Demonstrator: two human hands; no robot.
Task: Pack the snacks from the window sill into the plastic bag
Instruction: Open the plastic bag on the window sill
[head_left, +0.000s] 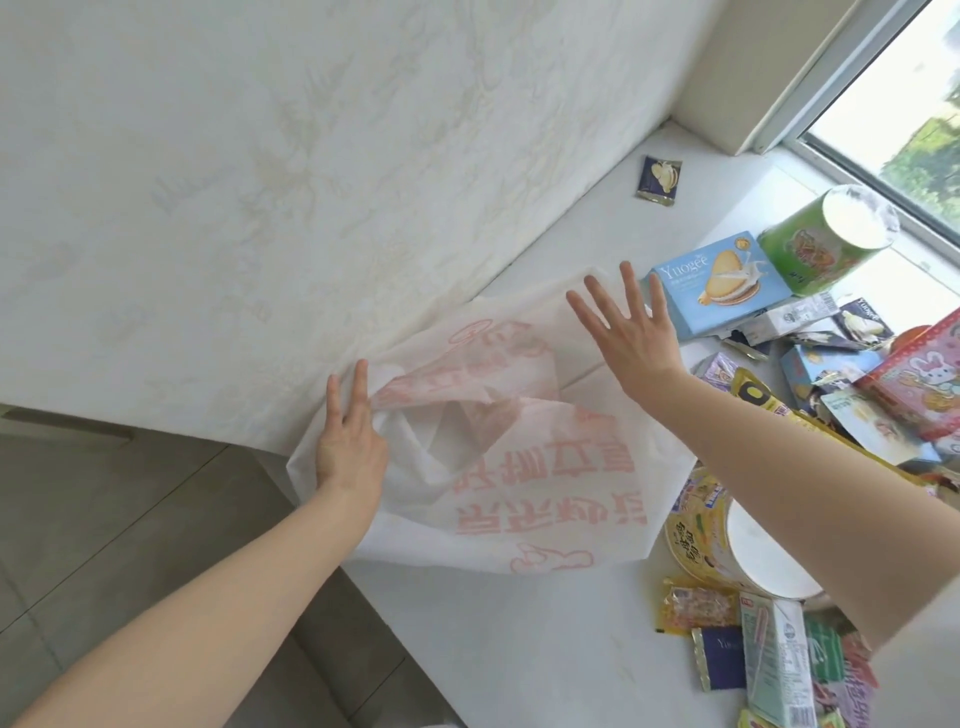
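1. Packing has not visibly begun: the plastic bag (498, 457) lies slack on the window sill (519, 639), its mouth gaping towards 9 o'clock, and nothing shows through its thin white film.
2. The left hand (349, 441) holds the bag's mouth at its 9 o'clock edge, thumb tucked under the film and fingers laid along it. The grasp looks light.
3. The right hand (631, 332) hangs released above the bag's 1 o'clock corner, fingers spread straight, grasping nothing.
4. In my judgement the step in hand is opening the bag, so every snack is left to pack.
5. The snacks sit at 3 to 5 o'clock of the bag, heaped along the sill towards the window.
6. Two round tubs are countable: one green tub (826, 239) at 2 o'clock and one yellow tub (701, 535) at 4 o'clock, partly behind the right forearm.
7. One light blue biscuit box (722, 283) lies just beside the right fingertips; at least one more blue box lies in the heap at 3 o'clock.
8. One dark sachet (658, 181) lies alone, well apart at 1 o'clock.
9. One pink rabbit box (919, 379) sits at 3 o'clock.
10. The small packets at 5 o'clock overlap too much for a firm count; several, at least six.
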